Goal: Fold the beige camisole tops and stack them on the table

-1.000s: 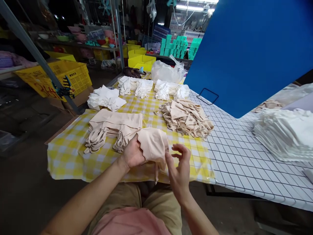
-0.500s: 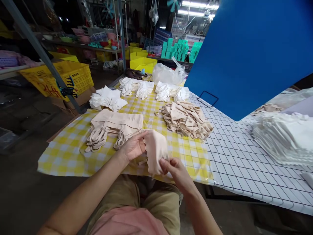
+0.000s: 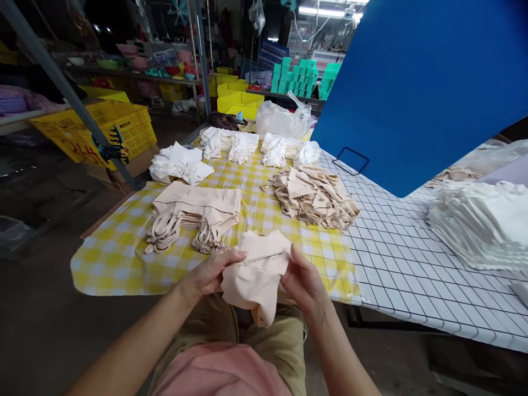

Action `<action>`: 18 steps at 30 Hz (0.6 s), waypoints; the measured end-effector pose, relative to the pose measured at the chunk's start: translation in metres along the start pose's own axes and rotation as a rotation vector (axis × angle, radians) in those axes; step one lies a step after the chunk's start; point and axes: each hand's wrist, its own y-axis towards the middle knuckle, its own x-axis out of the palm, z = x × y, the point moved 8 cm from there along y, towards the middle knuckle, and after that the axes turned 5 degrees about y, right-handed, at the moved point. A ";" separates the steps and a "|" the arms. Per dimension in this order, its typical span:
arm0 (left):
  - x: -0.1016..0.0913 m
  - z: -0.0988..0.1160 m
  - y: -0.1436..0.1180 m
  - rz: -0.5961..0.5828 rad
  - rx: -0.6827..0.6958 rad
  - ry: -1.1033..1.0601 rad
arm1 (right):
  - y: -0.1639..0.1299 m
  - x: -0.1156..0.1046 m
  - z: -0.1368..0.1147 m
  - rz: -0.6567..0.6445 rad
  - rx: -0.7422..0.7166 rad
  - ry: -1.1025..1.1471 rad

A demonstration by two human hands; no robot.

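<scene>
A beige cloth piece (image 3: 258, 275) is held at the near edge of the yellow checked tablecloth (image 3: 115, 258). The left hand (image 3: 210, 273) and the right hand (image 3: 303, 280) each pinch one side of it. A flat beige stack (image 3: 193, 212) lies on the tablecloth just beyond the piece, a loose beige heap (image 3: 315, 197) at the tablecloth's right edge.

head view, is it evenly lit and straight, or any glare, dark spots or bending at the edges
Head view: uneven light; bright tube glare top centre, the floor at left nearly black. The white grid-lined tabletop bows from wide-angle distortion. The beige folded fabric piece between left hand and right hand is sharp.
</scene>
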 end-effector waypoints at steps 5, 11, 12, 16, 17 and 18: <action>-0.010 -0.025 -0.014 -0.109 -0.110 0.221 | -0.015 -0.011 -0.005 0.120 0.037 -0.182; 0.024 -0.058 0.009 -0.266 -0.036 -0.213 | -0.038 0.008 0.000 0.055 0.177 -0.389; 0.029 -0.059 0.014 -0.247 0.009 -0.318 | -0.041 0.010 0.000 0.044 0.186 -0.394; 0.043 -0.070 0.025 -0.175 0.012 -0.536 | -0.053 0.012 -0.002 0.032 0.206 -0.370; 0.043 -0.071 0.026 -0.141 0.007 -0.555 | -0.055 0.009 -0.003 0.045 0.209 -0.366; 0.039 -0.070 0.025 -0.089 0.017 -0.564 | -0.057 0.005 -0.005 0.066 0.206 -0.363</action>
